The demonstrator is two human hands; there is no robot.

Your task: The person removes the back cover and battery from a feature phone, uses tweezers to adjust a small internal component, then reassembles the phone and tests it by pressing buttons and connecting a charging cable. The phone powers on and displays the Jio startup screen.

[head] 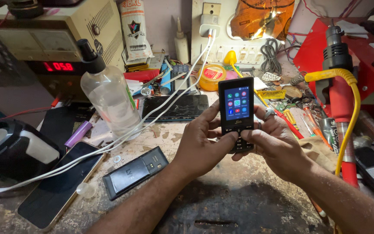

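Note:
Both hands hold a small black keypad phone [236,108] upright above the workbench, its screen lit with a grid of coloured icons. My left hand [202,143] grips its lower left side, thumb on the keypad. My right hand [275,141], with rings on two fingers, grips the lower right side, thumb also on the keys. The phone's bottom end is hidden by my thumbs.
A black keypad phone [135,172] lies face down at lower left beside a gold-edged smartphone [59,184]. A clear pump bottle [109,93], white cables [152,115], a cracked dark phone [176,107], a bench power supply [61,39] and a red hot-air gun [338,86] crowd the bench.

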